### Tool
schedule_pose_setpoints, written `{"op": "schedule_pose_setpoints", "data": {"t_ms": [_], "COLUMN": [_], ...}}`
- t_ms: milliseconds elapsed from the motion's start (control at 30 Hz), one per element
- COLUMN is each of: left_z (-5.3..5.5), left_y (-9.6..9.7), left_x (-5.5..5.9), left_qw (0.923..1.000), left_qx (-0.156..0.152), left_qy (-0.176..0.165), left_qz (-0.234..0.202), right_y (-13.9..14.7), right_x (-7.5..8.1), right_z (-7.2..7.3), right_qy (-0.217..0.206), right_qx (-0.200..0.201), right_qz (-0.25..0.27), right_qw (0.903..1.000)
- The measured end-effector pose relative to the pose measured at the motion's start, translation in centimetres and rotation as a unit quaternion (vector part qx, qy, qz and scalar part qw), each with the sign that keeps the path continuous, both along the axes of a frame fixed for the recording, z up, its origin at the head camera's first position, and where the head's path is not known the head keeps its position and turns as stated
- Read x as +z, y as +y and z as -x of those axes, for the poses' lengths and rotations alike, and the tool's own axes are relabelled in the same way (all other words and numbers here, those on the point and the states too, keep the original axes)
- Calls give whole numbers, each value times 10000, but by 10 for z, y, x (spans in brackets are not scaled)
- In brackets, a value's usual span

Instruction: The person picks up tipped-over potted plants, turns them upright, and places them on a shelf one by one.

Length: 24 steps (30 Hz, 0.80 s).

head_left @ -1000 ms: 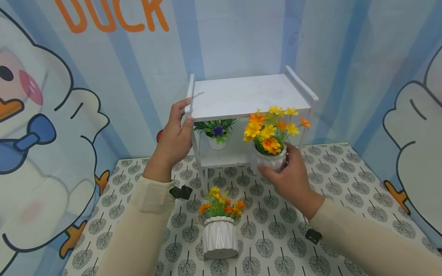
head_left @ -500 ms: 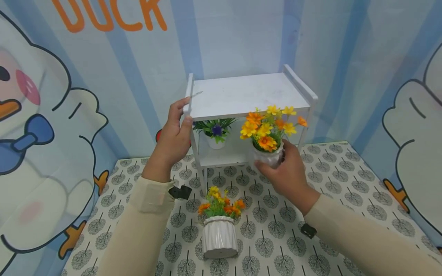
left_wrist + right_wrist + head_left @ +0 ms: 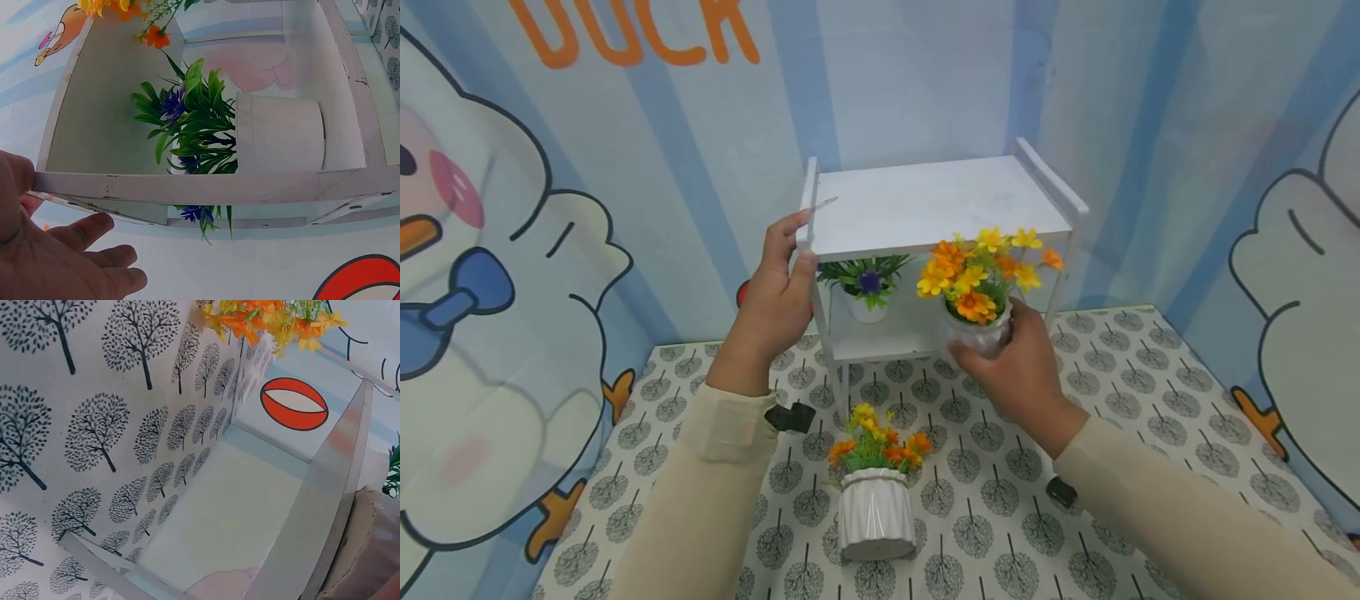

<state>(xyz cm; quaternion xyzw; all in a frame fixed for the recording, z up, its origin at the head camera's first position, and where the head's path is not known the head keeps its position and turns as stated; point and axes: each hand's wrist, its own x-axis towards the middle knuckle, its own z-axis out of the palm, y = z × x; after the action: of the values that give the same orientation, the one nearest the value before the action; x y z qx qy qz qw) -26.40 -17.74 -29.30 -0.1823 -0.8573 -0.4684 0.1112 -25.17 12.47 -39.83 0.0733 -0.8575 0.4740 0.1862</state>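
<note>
My left hand (image 3: 773,304) holds the upper left side of a small white two-tier shelf (image 3: 940,204), thumb in front and fingers along the outside. In the left wrist view its lower fingers (image 3: 119,256) extend past the side frame. My right hand (image 3: 1026,367) grips a white ruffled flowerpot (image 3: 981,335) of yellow and orange flowers, just in front of the shelf's right half, below the top board. The right wrist view shows only part of this pot (image 3: 372,540), close by the lower board's edge. On the lower board's left stands a white pot with purple flowers (image 3: 868,308).
A second white ruffled flowerpot (image 3: 876,517) with orange and yellow flowers stands on the table in front of the shelf. A tree-print cloth (image 3: 1000,500) covers the table. Behind stands a striped blue backdrop (image 3: 917,75) with cartoon ducks.
My right hand has moved slightly left and toward the shelf with the flowerpot. The left hand keeps its hold on the shelf's side.
</note>
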Motion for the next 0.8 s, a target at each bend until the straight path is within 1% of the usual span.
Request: {"op": "schedule_pose_setpoints", "data": {"t_ms": [167,367,500,800], "left_z": [0,0,0,-1], "left_y": [-1,-1,0,0], "left_x": [0,1,0,1], "left_qw": [10000,10000,9999,10000], "left_qx": [2,-24,-53,-61], "left_qy": [-4,48,102,54], "left_qz": [32,53,46,33], "right_y": [-3,-6,-7,-8], "right_x": [3,4,4,3], "right_z": [5,13,18,29], "right_qy": [89,-1,8,4], "right_qx": [33,-165,-199,-254], "right_qz": [30,-128,-190,-256], "right_qw": [10000,9998,9996,9993]}}
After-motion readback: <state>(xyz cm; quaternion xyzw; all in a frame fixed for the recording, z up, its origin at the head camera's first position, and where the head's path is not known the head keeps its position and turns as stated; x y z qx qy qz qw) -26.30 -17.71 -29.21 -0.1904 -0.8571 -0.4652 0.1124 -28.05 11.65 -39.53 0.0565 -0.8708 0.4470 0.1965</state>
